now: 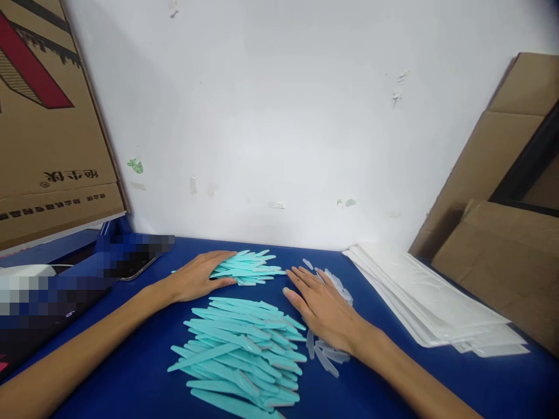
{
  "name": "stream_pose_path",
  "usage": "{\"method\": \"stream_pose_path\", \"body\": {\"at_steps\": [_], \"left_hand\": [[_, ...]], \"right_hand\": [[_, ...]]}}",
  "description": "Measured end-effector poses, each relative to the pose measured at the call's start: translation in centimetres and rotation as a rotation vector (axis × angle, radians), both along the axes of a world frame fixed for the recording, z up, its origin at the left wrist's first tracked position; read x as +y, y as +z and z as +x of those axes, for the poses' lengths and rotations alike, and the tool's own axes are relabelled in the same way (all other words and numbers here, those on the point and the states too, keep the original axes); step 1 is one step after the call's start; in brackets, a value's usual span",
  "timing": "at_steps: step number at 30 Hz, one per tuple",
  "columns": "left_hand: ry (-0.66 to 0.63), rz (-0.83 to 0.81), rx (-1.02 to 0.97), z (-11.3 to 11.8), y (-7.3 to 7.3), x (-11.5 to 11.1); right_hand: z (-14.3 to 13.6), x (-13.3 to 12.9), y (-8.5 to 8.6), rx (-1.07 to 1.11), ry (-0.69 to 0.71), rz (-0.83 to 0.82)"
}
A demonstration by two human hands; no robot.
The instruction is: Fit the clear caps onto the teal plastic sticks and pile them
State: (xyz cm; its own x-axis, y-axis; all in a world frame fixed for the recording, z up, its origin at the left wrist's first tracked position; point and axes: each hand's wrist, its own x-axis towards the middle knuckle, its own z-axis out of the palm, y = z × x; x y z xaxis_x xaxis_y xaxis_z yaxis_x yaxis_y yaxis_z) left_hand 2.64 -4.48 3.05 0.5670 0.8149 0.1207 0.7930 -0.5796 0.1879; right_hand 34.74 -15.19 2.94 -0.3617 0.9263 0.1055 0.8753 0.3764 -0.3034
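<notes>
My left hand [201, 276] curves around the left end of a small pile of turquoise eyebrow razors [251, 267], thumb and fingers apart and touching it. My right hand [325, 305] lies flat, palm down, with its fingers stretched out over loose clear plastic blade caps [338, 285]. Part of those caps is hidden under the hand; several more show below it. Its fingertips are close to the right tips of the small pile. Nearer to me, between my forearms, is a larger pile of the same turquoise razors [244, 355], lying roughly side by side, some crossing.
A stack of white plastic bags [428, 302] lies to the right on the blue table [375, 378]. Brown cardboard [502, 256] stands at the right. A printed carton [48, 145] rises at the left, above a phone [142, 267]. A white wall [279, 116] closes off the back.
</notes>
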Motion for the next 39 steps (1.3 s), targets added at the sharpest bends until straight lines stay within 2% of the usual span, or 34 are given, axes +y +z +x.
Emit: {"method": "stream_pose_path", "body": {"at_steps": [5,8,11,17,24,31,35,39], "left_hand": [[0.02,0.007,0.015,0.2,-0.2,0.0],[0.129,0.031,0.05,0.2,-0.5,0.3],[0.212,-0.026,0.043,0.1,-0.6,0.3],[0.194,-0.078,-0.002,0.4,-0.4,-0.4],[0.122,-0.018,-0.039,0.7,-1.8,0.1],[0.157,-0.014,-0.029,0.8,-1.5,-0.3],[0.162,-0.007,-0.045,0.9,-1.3,-0.5],[0.188,0.012,-0.056,1.2,-1.2,-0.7]], "right_hand": [[0.0,0.3,-0.1,0.006,0.012,-0.035],[0.1,0.4,0.1,0.013,0.025,-0.055],[0.2,0.5,0.1,0.016,0.044,-0.063],[0.5,0.7,0.0,0.047,0.056,-0.079],[0.1,0.2,0.5,0.056,0.166,-0.057],[1.4,0.9,0.9,-0.008,0.049,0.156],[2.0,1.0,1.1,-0.007,0.066,0.147],[1.5,0.7,1.2,0.009,0.136,0.093]]}}
